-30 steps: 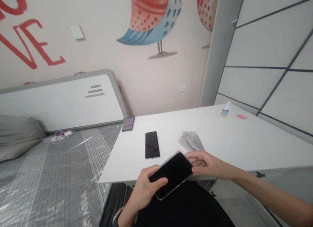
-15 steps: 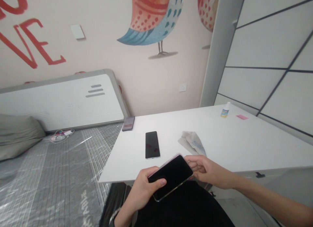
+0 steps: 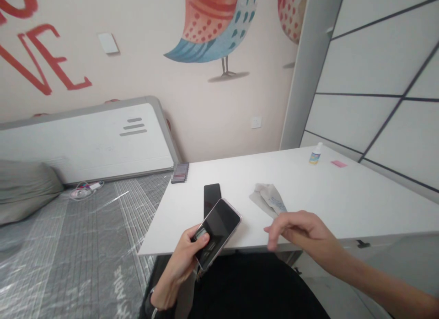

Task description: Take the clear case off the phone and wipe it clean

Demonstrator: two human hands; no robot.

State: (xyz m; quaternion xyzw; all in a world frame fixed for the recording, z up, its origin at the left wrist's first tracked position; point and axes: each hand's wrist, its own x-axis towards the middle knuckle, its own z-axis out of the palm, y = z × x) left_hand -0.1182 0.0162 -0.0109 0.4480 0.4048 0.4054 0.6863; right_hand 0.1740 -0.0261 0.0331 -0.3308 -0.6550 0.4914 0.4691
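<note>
head view | left hand (image 3: 181,259): closed around lower end of phone (image 3: 217,232), thumb on dark screen, phone tilted above near edge of white table (image 3: 343,195) | right hand (image 3: 298,234): empty, fingers loosely curled, just beside grey cloth (image 3: 269,197) | second phone (image 3: 211,193): flat on table behind held phone

Before us we see a white bench (image 3: 343,195) running back to the wall. On it a dark phone (image 3: 211,194) lies flat near the front left corner, its near end hidden from us. To its right lies a crumpled grey cloth (image 3: 266,196). At the far right stand a small white bottle (image 3: 316,154) and, just beside it, a pink slip (image 3: 339,163). A blurred small object (image 3: 180,172) sits at the far left corner. Left of the bench, a bed (image 3: 85,246) under clear plastic carries a grey pillow (image 3: 24,191) and a coiled cable (image 3: 84,191).
</note>
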